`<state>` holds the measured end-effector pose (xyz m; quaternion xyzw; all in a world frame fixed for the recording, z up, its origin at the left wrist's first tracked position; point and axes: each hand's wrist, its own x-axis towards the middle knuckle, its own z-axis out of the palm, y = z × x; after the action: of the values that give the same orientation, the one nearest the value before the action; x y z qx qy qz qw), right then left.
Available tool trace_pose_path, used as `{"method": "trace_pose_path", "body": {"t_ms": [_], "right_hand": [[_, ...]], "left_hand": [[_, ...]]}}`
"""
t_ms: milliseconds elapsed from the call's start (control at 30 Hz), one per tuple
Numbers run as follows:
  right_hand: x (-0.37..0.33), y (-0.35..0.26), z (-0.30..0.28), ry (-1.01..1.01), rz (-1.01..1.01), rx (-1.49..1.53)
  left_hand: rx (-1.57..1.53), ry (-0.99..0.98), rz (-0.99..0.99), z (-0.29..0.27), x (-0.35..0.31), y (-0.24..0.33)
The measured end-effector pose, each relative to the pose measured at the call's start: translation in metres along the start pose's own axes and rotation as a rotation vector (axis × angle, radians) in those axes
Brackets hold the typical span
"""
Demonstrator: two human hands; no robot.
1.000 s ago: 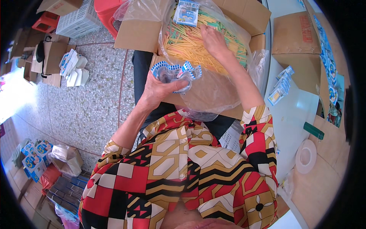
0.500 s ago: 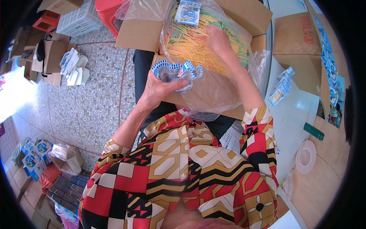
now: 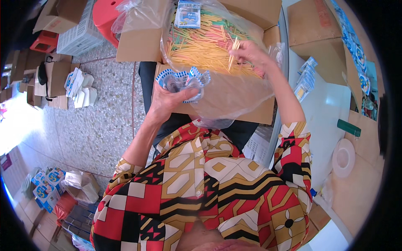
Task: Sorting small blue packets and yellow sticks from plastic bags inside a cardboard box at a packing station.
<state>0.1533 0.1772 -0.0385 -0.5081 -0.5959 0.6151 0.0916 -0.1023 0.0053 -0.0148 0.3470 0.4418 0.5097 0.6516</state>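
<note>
My left hand (image 3: 167,100) grips a bunch of blue-and-white plastic packets (image 3: 180,81), their checked edges fanned upward, at the near left side of a cardboard box (image 3: 261,113). Inside the box, thin sticks (image 3: 197,52) in yellow, pink and green are heaped in a clear plastic liner (image 3: 234,92). Above the heap's right side, my right hand (image 3: 251,53) pinches several pale yellow sticks (image 3: 233,58) between thumb and fingers, roughly upright. On the sticks at the far side lies a flat blue-and-white packet (image 3: 187,14).
To the right, a white tabletop (image 3: 324,113) bears filled packets (image 3: 305,81); beyond are a green strip-shaped object (image 3: 349,127), a white ring (image 3: 343,157) and a brown carton (image 3: 314,21). At far left stand a red stool (image 3: 104,19) and a white crate (image 3: 79,35).
My right hand has come up from the heap and moved right and nearer, now with several sticks in its fingers. The left hand still holds the packets. The whole view has shifted slightly.
</note>
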Motion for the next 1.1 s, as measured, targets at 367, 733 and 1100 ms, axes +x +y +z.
{"method": "trace_pose_path", "body": {"t_ms": [367,733,1100], "right_hand": [[-0.053,-0.017,0.019,0.117,-0.224,0.054],[-0.121,-0.091,0.06,-0.029,-0.383,0.375],[-0.123,-0.091,0.063,0.027,-0.379,0.358]], "left_hand": [[0.044,-0.051,0.001,0.018,0.002,0.006],[0.057,-0.08,0.027,0.033,0.007,0.006],[0.047,-0.134,0.033,0.024,0.0,0.002]]}}
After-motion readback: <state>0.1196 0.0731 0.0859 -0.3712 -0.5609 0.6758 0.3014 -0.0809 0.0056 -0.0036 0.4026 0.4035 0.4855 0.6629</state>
